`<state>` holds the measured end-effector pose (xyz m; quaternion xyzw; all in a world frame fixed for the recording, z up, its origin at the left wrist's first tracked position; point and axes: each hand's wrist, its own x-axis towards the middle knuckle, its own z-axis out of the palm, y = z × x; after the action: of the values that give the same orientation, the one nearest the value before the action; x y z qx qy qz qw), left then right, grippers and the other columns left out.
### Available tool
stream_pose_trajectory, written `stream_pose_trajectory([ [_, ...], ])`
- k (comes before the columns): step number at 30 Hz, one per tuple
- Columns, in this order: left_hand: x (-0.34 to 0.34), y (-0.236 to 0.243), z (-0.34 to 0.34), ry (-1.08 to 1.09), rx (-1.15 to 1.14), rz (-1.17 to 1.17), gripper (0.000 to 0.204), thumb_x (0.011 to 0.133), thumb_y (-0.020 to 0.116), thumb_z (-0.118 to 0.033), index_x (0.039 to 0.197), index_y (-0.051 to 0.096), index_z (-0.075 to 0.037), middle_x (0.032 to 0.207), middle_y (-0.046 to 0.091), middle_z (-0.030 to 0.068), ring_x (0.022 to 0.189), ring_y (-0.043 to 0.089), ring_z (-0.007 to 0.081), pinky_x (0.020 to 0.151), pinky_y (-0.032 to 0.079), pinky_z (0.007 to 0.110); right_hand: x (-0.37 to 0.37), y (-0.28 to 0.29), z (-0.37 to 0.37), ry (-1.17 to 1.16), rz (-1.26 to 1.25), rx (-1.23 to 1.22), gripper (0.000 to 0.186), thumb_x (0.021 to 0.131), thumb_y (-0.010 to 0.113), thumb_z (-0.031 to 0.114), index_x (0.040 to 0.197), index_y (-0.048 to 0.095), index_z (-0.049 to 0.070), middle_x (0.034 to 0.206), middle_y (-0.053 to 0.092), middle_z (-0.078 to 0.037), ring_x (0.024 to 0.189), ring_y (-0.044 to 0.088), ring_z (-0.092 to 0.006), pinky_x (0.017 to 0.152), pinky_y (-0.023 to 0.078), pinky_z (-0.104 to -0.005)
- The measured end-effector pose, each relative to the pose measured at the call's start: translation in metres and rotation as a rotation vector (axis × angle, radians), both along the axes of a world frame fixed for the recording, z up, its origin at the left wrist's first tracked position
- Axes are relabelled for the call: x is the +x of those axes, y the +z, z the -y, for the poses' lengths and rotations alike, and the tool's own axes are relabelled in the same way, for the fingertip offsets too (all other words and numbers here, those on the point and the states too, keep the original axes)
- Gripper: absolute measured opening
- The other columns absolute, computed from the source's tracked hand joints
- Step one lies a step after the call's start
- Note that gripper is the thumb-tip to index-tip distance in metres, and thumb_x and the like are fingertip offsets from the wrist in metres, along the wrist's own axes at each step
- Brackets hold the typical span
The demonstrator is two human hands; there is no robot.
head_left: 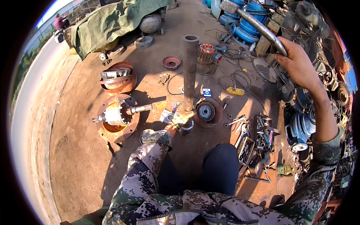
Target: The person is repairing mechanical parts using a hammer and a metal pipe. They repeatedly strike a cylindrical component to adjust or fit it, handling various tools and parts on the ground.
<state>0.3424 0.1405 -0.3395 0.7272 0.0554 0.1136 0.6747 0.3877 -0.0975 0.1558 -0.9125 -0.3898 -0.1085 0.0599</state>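
Note:
My right hand (296,64) is raised at the upper right, closed around the metal handle of a sledgehammer (258,25). The hammer's block-shaped head points up and left, in the air. In front of my knees a long steel pipe (190,67) stands upright with its hollow end up. My left hand (181,117) is closed around the pipe's lower end; a pale yellowish glove or cloth covers its fingers. Just below it sits a round metal part (186,129), partly hidden by the hand. A motor end housing (210,119) lies just right of the pipe.
A rotor (116,113) rests on a rusty flange at left, below a rusty ring (119,84). Toolboxes of wrenches and sockets (262,131) stand right of my knees. Beyond are a wound stator (206,56), cables and blue pumps (249,22). Scrap parts line the right side.

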Motion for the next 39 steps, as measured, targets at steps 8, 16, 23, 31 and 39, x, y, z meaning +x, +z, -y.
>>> stream_pose_trajectory([
  [8, 0.002, -0.012, -0.03, 0.063, 0.004, -0.017, 0.024, 0.084, 0.081, -0.014, 0.102, 0.068, -0.004, 0.089, 0.071, 0.0042, 0.083, 0.066, 0.0169, 0.077, 0.053, 0.033, 0.0, -0.116, 0.056, -0.193, -0.3, 0.308, 0.022, 0.1, 0.064, 0.012, 0.119, 0.063, 0.001, 0.08, 0.051, 0.0, 0.073, 0.044, -0.0091, 0.069, 0.041, -0.028],
  [16, -0.006, 0.034, -0.016, -0.053, -0.094, 0.121, 0.012, 0.084, 0.075, -0.008, 0.091, 0.072, 0.0, 0.087, 0.073, 0.008, 0.081, 0.07, 0.0178, 0.078, 0.055, 0.032, -0.066, -0.3, 0.138, -0.486, -0.773, 0.42, 0.019, 0.094, 0.068, 0.005, 0.111, 0.063, -0.002, 0.08, 0.053, -0.003, 0.077, 0.049, -0.0125, 0.072, 0.044, -0.0305],
  [23, -0.002, 0.022, -0.021, -0.048, -0.184, 0.137, 0.013, 0.082, 0.078, -0.007, 0.091, 0.072, 0.001, 0.088, 0.074, 0.0071, 0.08, 0.069, 0.0165, 0.074, 0.054, 0.032, -0.098, -0.386, 0.182, -0.655, -0.877, 0.418, 0.018, 0.092, 0.07, 0.009, 0.104, 0.062, -0.001, 0.079, 0.058, -0.008, 0.074, 0.056, -0.0169, 0.072, 0.047, -0.0349],
  [31, -0.003, 0.005, -0.03, 0.025, -0.265, 0.14, 0.018, 0.078, 0.074, 0.0, 0.094, 0.068, 0.0, 0.086, 0.07, 0.0053, 0.079, 0.068, 0.0184, 0.076, 0.056, 0.032, -0.099, -0.399, 0.189, -0.656, -0.876, 0.492, 0.02, 0.091, 0.071, 0.011, 0.102, 0.061, -0.001, 0.078, 0.056, -0.011, 0.073, 0.053, -0.0201, 0.072, 0.047, -0.0368],
  [39, -0.003, 0.003, -0.019, 0.105, -0.44, 0.17, 0.012, 0.08, 0.069, -0.003, 0.09, 0.066, 0.004, 0.081, 0.071, 0.0085, 0.072, 0.068, 0.0206, 0.072, 0.058, 0.032, -0.094, -0.401, 0.178, -0.655, -0.87, 0.54, 0.018, 0.092, 0.071, 0.011, 0.102, 0.062, -0.002, 0.075, 0.056, -0.009, 0.069, 0.051, -0.0169, 0.067, 0.046, -0.0351],
])
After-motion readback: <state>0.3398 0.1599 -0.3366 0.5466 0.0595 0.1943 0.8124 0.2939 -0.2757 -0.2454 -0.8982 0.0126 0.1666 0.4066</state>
